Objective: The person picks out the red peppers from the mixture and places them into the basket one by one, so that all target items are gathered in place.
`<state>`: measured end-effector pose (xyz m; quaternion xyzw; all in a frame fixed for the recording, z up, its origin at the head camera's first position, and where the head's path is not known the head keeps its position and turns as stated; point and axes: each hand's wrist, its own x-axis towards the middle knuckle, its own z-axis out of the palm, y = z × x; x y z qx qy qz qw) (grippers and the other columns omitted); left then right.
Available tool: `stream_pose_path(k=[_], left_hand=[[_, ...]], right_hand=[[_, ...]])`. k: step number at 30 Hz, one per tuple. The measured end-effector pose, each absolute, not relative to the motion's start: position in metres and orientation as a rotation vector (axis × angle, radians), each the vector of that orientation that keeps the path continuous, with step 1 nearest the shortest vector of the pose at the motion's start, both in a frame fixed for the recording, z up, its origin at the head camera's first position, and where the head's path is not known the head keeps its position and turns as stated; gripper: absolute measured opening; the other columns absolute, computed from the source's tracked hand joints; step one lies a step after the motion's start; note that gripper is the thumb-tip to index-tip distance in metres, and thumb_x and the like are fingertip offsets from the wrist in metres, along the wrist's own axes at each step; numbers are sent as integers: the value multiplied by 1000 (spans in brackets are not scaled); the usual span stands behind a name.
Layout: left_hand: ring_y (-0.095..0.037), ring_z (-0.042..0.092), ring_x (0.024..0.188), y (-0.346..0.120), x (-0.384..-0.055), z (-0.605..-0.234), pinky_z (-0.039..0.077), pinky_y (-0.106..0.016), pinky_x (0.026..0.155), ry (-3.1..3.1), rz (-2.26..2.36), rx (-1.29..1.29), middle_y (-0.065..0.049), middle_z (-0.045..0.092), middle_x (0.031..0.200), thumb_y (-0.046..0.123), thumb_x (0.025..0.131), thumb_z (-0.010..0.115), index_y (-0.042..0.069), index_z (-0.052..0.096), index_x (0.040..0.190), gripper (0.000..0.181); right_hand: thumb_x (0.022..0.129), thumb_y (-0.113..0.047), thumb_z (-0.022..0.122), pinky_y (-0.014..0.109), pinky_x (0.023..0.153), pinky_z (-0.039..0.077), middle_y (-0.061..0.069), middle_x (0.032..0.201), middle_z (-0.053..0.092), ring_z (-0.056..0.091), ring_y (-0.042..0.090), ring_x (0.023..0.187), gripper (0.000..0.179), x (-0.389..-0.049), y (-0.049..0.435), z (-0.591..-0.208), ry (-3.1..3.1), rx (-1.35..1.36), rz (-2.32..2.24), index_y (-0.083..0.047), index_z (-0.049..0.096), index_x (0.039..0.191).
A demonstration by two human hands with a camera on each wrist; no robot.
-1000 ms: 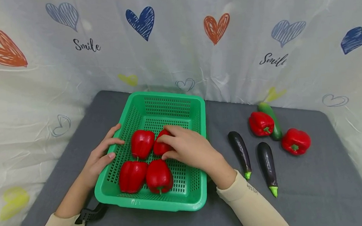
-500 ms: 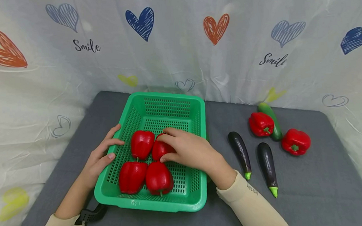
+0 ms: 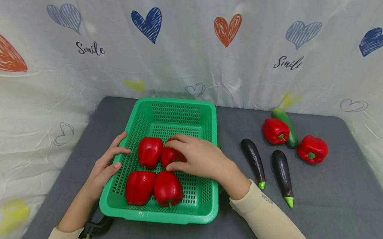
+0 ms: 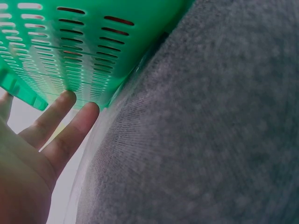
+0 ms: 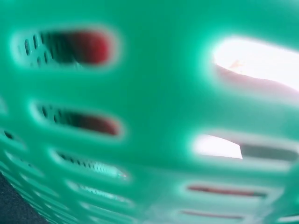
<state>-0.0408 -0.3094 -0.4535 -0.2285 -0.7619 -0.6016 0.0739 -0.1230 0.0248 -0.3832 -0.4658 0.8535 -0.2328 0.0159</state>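
A green plastic basket [image 3: 162, 218] holds several red bell peppers. My left hand [image 3: 105, 167] holds its left rim, thumb and forefinger over the edge; in the left wrist view other fingers [image 4: 70, 133] lie outside against the slotted wall [image 4: 79, 51]. Inside the basket my right hand [image 3: 201, 156] grips the upper right bell pepper [image 3: 170, 155] between thumb and fingers, covering part of it. Beside that one sits another bell pepper [image 3: 150, 152], with a left front pepper [image 3: 140, 187] and a right front pepper [image 3: 168, 189] nearer me. Slotted basket wall [image 5: 149, 93] fills the right wrist view.
To the right, on the grey tablecloth [image 3: 339, 198], lie two eggplants, one left [image 3: 253, 161] and one right [image 3: 282, 176]. Behind them are a red bell pepper [image 3: 276, 131], a cucumber [image 3: 285, 125] and another red pepper [image 3: 313, 149]. A printed curtain [image 3: 185, 41] hangs behind.
My right hand has shifted slightly left and toward me, with the gripped bell pepper settling a little lower among the others. The left hand and the basket stay put.
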Motion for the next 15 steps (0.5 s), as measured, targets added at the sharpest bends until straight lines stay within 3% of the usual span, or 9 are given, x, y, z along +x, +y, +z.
stream_pose_path(k=[8,15], left_hand=[[-26,15,166,-309,-39,-451,24,-31,121,-2314,-1799,-661,-18,21,180,-5,102,43,-12,59,135,37],[-26,15,166,-309,-39,-450,24,-31,121,-2322,-1806,-655,-17,21,180,-5,102,43,-12,59,135,36]], right_hand=[[100,-51,78,37,109,52,2,150,62,58,18,138,56,-124,27,-380,2640,-1404,-768,-21,69,146],[102,-44,78,36,111,51,2,147,63,57,17,137,49,-124,29,-378,2614,-1442,-839,-19,70,144]])
